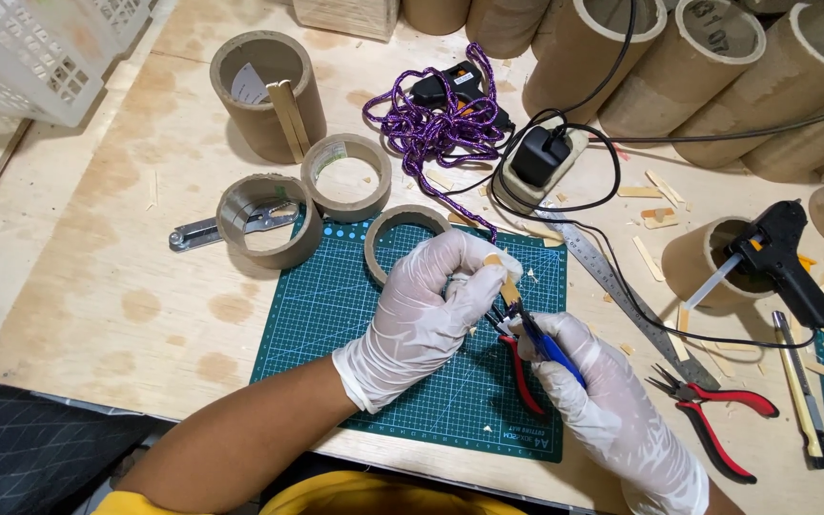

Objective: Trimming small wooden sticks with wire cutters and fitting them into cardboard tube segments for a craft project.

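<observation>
A small pale wooden stick piece (507,286) stands tilted above the green cutting mat, its lower end caught in the nose of pliers (534,351); the pliers, one handle red, one blue, slant down-right.

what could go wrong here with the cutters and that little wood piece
The left hand pinches the short wood piece right beside the cutters held by the right hand, so a slip might nip the gloved fingers. The cut end could fly off among the scraps. The glue gun cable lies close and might snag.
</observation>
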